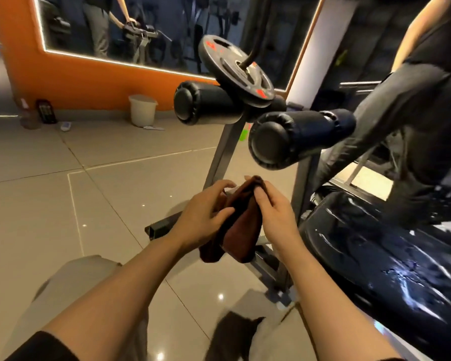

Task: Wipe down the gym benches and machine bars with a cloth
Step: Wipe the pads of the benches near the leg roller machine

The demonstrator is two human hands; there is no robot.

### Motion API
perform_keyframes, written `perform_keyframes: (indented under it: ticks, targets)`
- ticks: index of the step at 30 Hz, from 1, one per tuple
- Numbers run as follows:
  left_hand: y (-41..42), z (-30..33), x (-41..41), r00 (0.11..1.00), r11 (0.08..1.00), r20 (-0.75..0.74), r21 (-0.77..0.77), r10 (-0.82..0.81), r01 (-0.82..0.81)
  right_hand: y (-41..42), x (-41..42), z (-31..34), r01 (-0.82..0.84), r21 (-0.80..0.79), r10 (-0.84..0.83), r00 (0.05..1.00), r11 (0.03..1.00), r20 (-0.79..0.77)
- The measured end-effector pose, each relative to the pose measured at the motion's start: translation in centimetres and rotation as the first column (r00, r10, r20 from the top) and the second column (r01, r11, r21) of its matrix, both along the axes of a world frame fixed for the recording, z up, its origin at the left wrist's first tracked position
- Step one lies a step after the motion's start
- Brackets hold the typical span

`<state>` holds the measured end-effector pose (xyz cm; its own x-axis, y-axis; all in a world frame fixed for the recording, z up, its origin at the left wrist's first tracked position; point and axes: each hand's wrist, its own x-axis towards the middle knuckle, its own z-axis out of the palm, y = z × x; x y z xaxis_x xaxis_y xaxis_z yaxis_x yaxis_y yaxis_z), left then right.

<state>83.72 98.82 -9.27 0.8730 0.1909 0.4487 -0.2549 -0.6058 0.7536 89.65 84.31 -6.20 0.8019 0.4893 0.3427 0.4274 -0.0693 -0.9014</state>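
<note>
Both hands are engaged on one brown cloth [241, 222], held in the air between them: the left hand [201, 217] grips its left edge with curled fingers, and the right hand [276, 212] pinches the upper fold between thumb and fingertips, the lower end hanging loose below the wrists. The step in hand appears to be refolding the cloth to present a fresh face. To do it well, the fold should be flattened into a firm pad with no trailing corner (a loose tail would drag over the floor or snag on the frame), then carried to the nearest surface and drawn along it in overlapping passes. Just right of the right hand lies one glossy black bench pad [375, 256], streaked with glare, whether wet or merely shiny cannot be told. Beyond the hands stand two black foam rollers, the nearer [297, 136] and the farther [206, 105], with one weight plate [235, 71] above them. Far left of the left hand stands one white bin [142, 109].
</note>
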Motion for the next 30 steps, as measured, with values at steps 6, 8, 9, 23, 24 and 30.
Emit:
perform_keyframes:
  ticks: [6, 8, 9, 23, 24, 30]
  targets:
    - [-5.3, -1.9, 2.9, 0.997, 0.985, -0.034, 0.158, -0.063, 0.067, -6.1, 2.0, -2.5, 0.200, -0.070, -0.202, 0.979, 0.977, -0.020]
    - [-7.8, -2.5, 4.2, 0.992, 0.982, -0.056, 0.147, -0.112, 0.119, -8.9, 2.7, -2.9, 0.256, -0.106, -0.255, 0.967, 0.961, 0.022]
    - [-9.2, -2.8, 4.9, 0.988, 0.981, -0.054, 0.128, -0.143, 0.149, -10.5, 3.2, -2.9, 0.283, -0.114, -0.280, 0.959, 0.952, 0.041]
    - [-22.4, 0.6, 15.9, 0.917, 0.847, 0.118, 0.443, -0.381, 0.294, -27.2, 9.3, -4.0, 0.742, -0.051, -0.740, 0.670, 0.668, 0.053]
    - [-22.5, 0.3, 16.8, 0.923, 0.844, 0.098, 0.449, -0.371, 0.292, -27.1, 10.1, -4.2, 0.756, -0.087, -0.755, 0.654, 0.649, 0.044]
    - [-20.0, -2.9, 18.5, 0.924, 0.740, -0.237, 0.553, -0.301, 0.383, -25.9, 10.5, -5.5, 0.649, -0.557, -0.544, 0.753, 0.518, 0.371]
